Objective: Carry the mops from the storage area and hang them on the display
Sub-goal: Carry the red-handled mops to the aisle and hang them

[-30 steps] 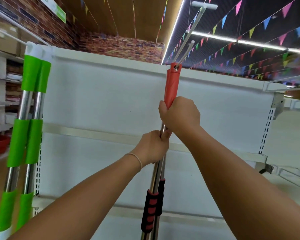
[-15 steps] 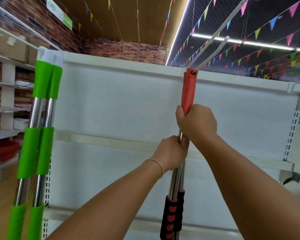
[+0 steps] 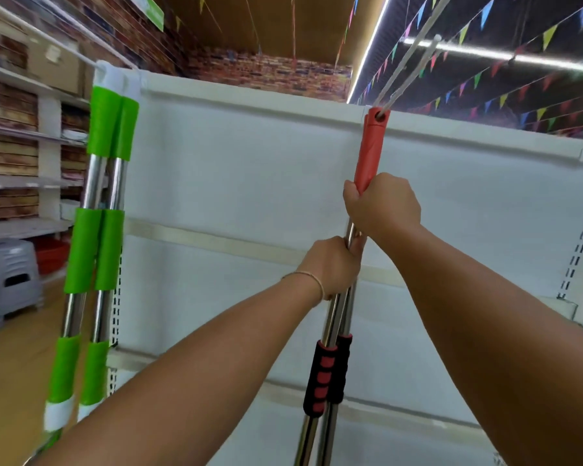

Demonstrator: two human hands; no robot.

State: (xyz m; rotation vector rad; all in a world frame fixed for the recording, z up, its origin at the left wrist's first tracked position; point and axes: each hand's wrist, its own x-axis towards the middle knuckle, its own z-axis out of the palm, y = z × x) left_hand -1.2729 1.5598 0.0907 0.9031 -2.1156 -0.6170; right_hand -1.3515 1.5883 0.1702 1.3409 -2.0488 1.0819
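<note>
Head view: we see both hands raised at the centre of the frame, wrapped around a pair of red-handled mops held upright side by side. The right hand sits higher, its fingers curled around the bottom of the red top grip. The left hand sits just below and slightly left of it, touching it, and grips the two steel shafts together; a thin bracelet circles that wrist. Below the hands, toward the lower centre, the shafts carry black and red foam sleeves.

The hole in the red grip's top end is threaded onto a white display hook, whose two prongs run from there toward the upper right of the frame. Behind the mops stands the white display panel.

At the left of the frame we see two green-handled mops hanging side by side at the panel's edge, well apart from the hands. Further left are shelves and a grey stool. Coloured bunting crosses the upper right.
</note>
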